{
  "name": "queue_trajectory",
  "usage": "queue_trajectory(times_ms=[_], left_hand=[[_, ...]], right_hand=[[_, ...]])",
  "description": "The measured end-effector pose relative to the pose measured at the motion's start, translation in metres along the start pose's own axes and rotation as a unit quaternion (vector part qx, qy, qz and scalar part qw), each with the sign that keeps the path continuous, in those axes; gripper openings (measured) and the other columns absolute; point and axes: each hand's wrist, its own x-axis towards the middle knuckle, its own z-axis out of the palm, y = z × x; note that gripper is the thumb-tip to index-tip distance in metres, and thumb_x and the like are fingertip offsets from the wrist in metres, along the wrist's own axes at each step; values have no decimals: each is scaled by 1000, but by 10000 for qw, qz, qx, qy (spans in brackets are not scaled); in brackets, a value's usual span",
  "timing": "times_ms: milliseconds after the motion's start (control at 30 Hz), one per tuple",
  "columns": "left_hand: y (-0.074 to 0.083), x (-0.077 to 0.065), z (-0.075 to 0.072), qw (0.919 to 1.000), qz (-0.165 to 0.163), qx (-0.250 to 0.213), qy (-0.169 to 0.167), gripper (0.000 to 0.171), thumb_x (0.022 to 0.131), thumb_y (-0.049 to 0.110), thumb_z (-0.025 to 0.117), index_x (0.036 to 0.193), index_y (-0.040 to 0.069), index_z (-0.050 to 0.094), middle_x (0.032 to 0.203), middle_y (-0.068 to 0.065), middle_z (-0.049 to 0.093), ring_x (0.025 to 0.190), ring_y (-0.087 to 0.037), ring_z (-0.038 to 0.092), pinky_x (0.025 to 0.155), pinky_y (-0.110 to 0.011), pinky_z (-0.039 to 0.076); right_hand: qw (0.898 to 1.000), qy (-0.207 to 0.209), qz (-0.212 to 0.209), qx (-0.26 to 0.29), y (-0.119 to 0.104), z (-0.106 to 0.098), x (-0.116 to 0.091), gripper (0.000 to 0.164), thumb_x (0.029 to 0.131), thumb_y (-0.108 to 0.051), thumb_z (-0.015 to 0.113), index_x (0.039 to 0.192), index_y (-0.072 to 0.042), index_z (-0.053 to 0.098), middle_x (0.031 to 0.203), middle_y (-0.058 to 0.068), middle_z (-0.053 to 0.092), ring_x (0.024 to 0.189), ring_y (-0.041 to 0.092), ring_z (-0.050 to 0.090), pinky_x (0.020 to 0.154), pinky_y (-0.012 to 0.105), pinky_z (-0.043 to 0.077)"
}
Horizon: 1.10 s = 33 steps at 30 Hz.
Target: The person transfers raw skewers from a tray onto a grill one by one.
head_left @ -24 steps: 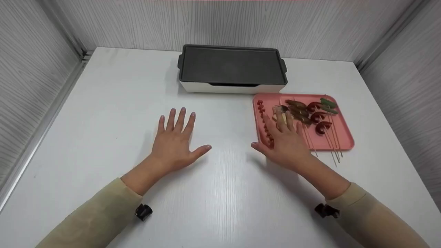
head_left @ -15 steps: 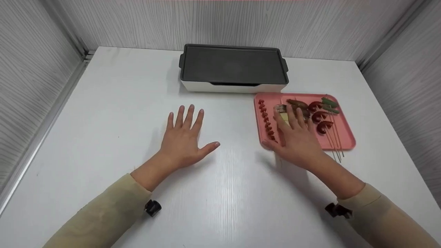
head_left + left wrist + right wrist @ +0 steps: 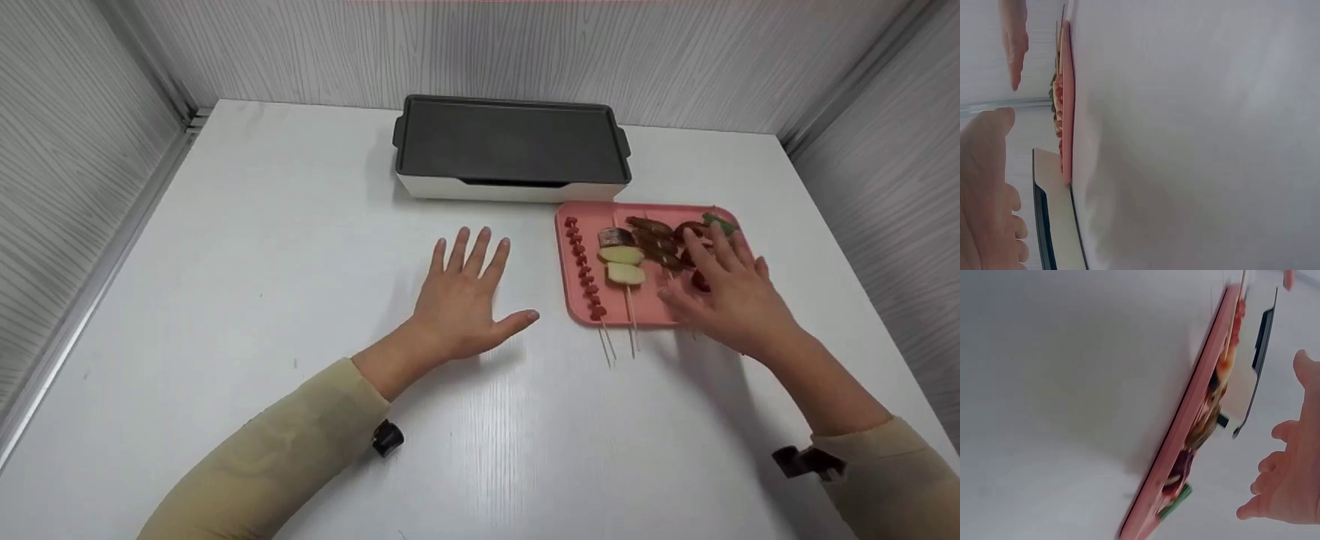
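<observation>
My left hand (image 3: 457,307) hovers over the white table, fingers spread, left of the pink tray (image 3: 577,311). Above the tray's right part is my right hand (image 3: 739,300), its fingers apart and holding nothing; in the right wrist view it is clear of the tray. Several skewers lie on the tray: small red pieces (image 3: 581,259) at the left, then pale yellow-green slices with a dark-skinned piece (image 3: 622,256), then brown pieces (image 3: 652,234). Dark red curled pieces (image 3: 686,231) and a green piece (image 3: 720,221) are partly hidden by the right hand.
Behind the tray stands a tabletop grill (image 3: 514,142) with a dark flat plate on a white base, close to the tray's back left corner. Skewer sticks (image 3: 606,341) jut over the tray's front edge. Grey wood-grain walls (image 3: 300,52) enclose the table at the back and sides.
Both hands have moved to the right with fingers still spread. The right hand has passed from the tray's left part to its right part, uncovering the red and pale slice skewers.
</observation>
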Motion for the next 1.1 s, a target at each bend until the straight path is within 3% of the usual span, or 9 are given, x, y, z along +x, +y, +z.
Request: queue_trajectory(times_ms=[233, 500, 767, 1100], left_hand=[[24, 14, 4, 9996, 179, 7, -211, 106, 97, 86, 27, 172, 14, 10, 178, -14, 5, 163, -37, -2, 130, -60, 0], [46, 29, 14, 9988, 398, 78, -282, 96, 102, 79, 28, 172, 15, 14, 178, -11, 11, 164, -36, 2, 130, -59, 1], [58, 37, 24, 9978, 524, 77, -400, 84, 107, 70, 30, 172, 16, 19, 177, -7, 17, 163, -37, 7, 130, -59, 4], [67, 39, 31, 9951, 615, 259, -730, 80, 109, 67, 27, 171, 17, 23, 177, 0, 17, 163, -35, 5, 130, -57, 0]], right_hand=[[9987, -105, 284, 414, 43, -13, -11, 95, 105, -61, 55, 172, -19, 3, 177, 15, -11, 160, 46, -13, 120, 78, -5], [9957, -503, 494, 595, 82, -12, -14, 92, 107, -59, 51, 172, -17, 1, 175, 20, -14, 159, 45, -18, 118, 80, -6], [9948, -712, 532, 494, 106, -3, -9, 88, 110, -57, 45, 171, -7, 6, 172, 32, -2, 157, 56, -9, 113, 86, 3], [9893, -1298, 560, 368, 128, 6, -9, 88, 112, -57, 39, 167, 3, 8, 173, 31, -1, 155, 59, -1, 115, 83, 12]])
